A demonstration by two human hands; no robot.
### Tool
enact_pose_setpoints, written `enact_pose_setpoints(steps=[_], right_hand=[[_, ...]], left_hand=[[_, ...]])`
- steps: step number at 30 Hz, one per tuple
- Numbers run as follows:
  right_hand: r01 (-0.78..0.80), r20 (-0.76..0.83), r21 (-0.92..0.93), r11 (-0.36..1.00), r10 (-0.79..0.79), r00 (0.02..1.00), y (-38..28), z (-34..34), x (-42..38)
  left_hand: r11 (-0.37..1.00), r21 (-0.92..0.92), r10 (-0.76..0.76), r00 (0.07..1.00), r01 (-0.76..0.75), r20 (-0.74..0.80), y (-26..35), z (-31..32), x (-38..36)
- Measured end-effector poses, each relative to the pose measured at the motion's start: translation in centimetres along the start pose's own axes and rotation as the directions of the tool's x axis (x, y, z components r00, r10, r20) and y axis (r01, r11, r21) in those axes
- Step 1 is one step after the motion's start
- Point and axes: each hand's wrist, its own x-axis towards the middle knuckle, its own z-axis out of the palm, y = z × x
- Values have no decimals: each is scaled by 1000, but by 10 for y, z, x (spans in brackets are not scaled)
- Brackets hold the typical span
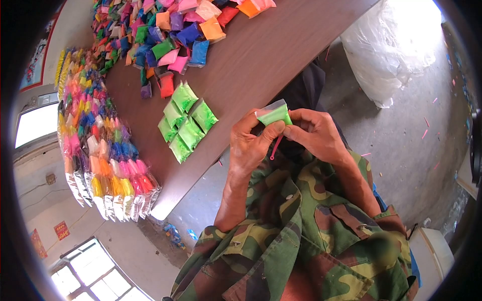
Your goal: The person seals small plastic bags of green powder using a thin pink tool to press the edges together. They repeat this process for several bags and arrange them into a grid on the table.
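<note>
Between my two hands is a small clear packet of light green clay-like material (274, 115), held above my lap beside the table edge. My left hand (248, 143) pinches its left side and lower edge, with the thumb lying across the front. The fingers of my right hand (319, 133) are closed on the packet's right end. A thin pink strip with a small ring at its tip (275, 148) hangs below the hands; which hand holds it is hidden. On the table, several similar green packets (191, 133) lie close together in a block.
The brown table (246, 75) carries a heap of loose coloured packets (163, 47) at the back. Stacked rows of multicoloured bagged packets (100, 150) line its left end. A large clear plastic bag (386, 55) stands on the floor (401, 135) to the right, near scattered pink scraps.
</note>
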Motion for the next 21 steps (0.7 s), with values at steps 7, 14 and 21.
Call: enact_pose_setpoints(steps=[7, 14, 21], right_hand=[[26, 12, 118, 993, -28, 1000, -3, 8, 0], [14, 15, -38, 999, -14, 1000, -6, 3, -2], [8, 19, -78, 997, -7, 1000, -13, 5, -4]], left_hand=[[993, -107, 35, 996, -44, -85, -5, 2, -5], [982, -152, -126, 989, 113, -79, 10, 6, -5], [996, -87, -30, 997, 24, -65, 1, 3, -2]])
